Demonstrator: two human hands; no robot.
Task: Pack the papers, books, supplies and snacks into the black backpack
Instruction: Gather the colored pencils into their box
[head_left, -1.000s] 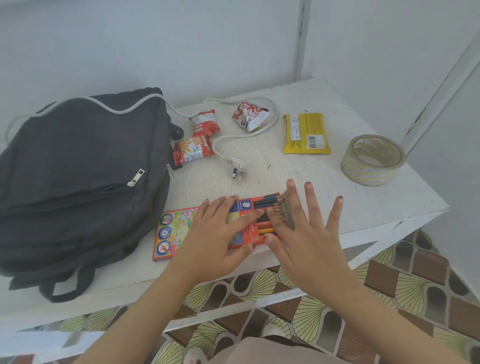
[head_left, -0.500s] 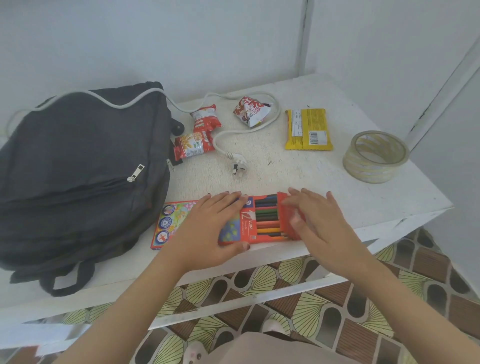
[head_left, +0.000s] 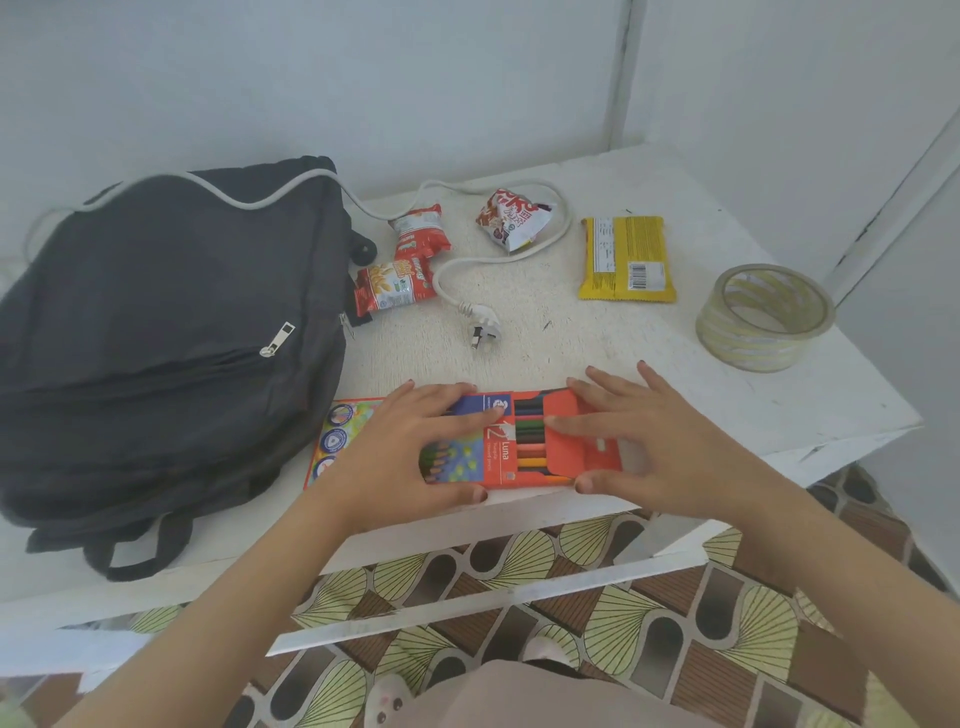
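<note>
One black backpack (head_left: 156, 338) lies flat on the left half of the white bench (head_left: 597, 343). Its front zip is closed, with one metal pull showing, and one strap loop hangs over the near edge.

One red box of coloured pencils (head_left: 501, 457) lies near the bench's front edge, just right of the backpack and apart from it. Its right end is open, showing a row of pencils (head_left: 530, 431) too closely packed to count. The box rests on one flat, bright printed packet (head_left: 337, 436), which sticks out to the left and shows three round badges.

Both hands are on the box. The left hand (head_left: 405, 457) lies flat over the closed left part, fingers fairly straight across the top and thumb against the near edge. The right hand (head_left: 660, 447) presses the red flap (head_left: 576, 441) with its fingers spread and straight, thumb at the near edge. Neither hand is curled round anything.

Four snack packs lie farther back:
- two red packets, one (head_left: 418, 228) behind the other (head_left: 395, 283) and touching it, both close beside the backpack
- one red-and-white pouch (head_left: 511, 218)
- one yellow wrapped bar (head_left: 626, 260), set apart to the right

One roll of clear tape (head_left: 763, 317) stands near the right edge, well apart from the rest. One white power cord (head_left: 291, 187) runs over the backpack's top and loops round the pouch. It ends in one plug (head_left: 480, 332) on the bare bench between the snacks and the box.
</note>
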